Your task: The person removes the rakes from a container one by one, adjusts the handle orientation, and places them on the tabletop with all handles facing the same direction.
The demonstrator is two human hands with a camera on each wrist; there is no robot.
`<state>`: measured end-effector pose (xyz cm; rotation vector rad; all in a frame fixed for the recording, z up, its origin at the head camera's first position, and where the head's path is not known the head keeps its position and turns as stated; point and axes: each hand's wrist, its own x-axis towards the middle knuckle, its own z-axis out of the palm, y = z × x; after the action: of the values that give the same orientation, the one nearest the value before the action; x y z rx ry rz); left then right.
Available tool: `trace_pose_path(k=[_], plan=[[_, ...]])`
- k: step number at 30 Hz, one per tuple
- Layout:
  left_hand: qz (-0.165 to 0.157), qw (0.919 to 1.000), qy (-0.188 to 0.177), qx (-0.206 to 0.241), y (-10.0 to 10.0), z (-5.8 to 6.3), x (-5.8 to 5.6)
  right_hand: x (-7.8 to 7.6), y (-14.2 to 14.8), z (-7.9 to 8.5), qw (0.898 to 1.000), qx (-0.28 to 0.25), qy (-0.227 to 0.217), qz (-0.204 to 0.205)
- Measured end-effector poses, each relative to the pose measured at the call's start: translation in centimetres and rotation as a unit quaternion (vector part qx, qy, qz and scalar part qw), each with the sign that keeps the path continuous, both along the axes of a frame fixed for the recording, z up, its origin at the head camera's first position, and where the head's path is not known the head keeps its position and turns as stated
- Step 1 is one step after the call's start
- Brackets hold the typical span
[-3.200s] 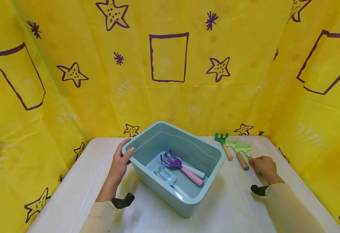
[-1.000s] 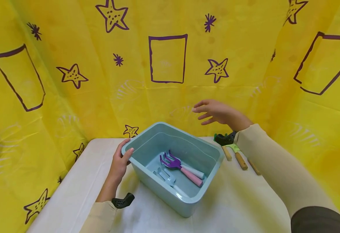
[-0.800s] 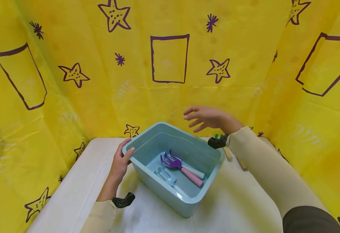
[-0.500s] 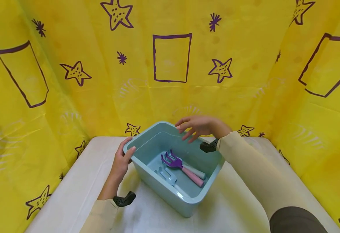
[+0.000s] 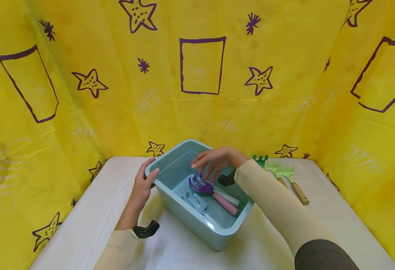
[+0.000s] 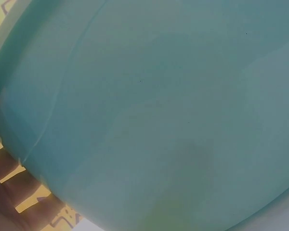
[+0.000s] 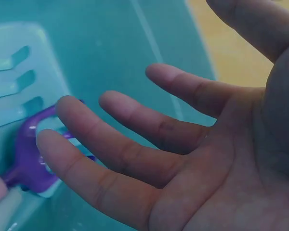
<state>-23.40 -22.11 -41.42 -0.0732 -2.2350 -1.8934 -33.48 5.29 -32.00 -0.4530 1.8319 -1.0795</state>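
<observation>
My left hand [image 5: 142,187] grips the left corner of a pale blue-green plastic bin [image 5: 184,215], thumb on the rim and fingers outside; the left wrist view shows those fingers [image 6: 24,185] against the wall. Inside lies a purple garden hand fork [image 5: 203,188] with a pink handle, partly on top of a light blue fork [image 5: 230,200]. Another light blue fork [image 5: 199,206] rests closer to the near wall. My right hand [image 5: 219,158] hangs into the bin above the purple fork, holding nothing. Its fingers are spread and slightly bent in the right wrist view.
Right of the bin, hand rakes lie on the white table [image 5: 322,217]: a dark green one [image 5: 260,160] and light green ones [image 5: 286,171] with wooden handles. My right sleeve partly covers them. Yellow cloth walls [image 5: 201,120] with starfish drawings enclose the table.
My right hand has left the light green rake's handle on the right, risen and swung left, then come down into the bin. My left hand stays on the rim.
</observation>
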Motion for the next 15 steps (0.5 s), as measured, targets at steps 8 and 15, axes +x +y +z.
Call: trace_pose_path(k=[8, 15], plan=[[-0.002, 1.0, 0.006, -0.003, 0.1, 0.1, -0.1, 0.0, -1.1, -2.6, 0.997, 0.067, -0.04, 0.006], [0.002, 0.9999, 0.01, -0.002, -0.1, 0.1, 0.1, -0.3, -0.9, -3.7, 0.992, 0.121, -0.042, 0.011]])
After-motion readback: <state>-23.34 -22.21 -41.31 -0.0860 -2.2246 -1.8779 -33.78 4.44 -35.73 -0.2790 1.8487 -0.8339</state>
